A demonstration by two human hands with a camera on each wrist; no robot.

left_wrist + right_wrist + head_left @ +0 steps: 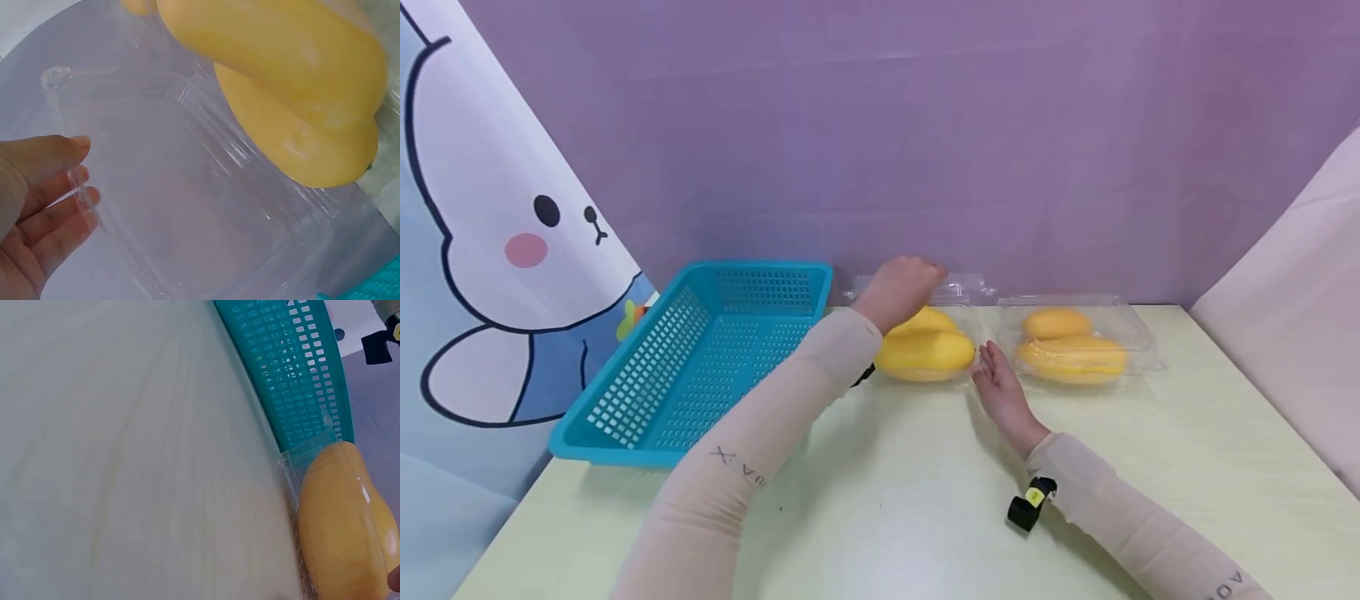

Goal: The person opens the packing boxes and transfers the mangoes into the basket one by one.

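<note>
In the head view my left hand [901, 292] is at the raised lid of a clear plastic clamshell box [962, 287]. The left wrist view shows thumb and fingers pinching the edge of that lid [181, 187]. Large smooth yellow fruits, mango-like [925, 354], lie in the box's base, one against another. My right hand [1003, 392] is beside the base's right side, fingers extended and holding nothing. In the right wrist view, only a fingertip [394, 579] shows next to the fruit [344, 525].
Right of the right hand stands a second clear box [1138, 342] with similar yellow fruits [1071, 358], its lid down. A turquoise perforated basket [617, 454] is at the left of the pale table [910, 508]. A purple cloth [925, 142] hangs behind.
</note>
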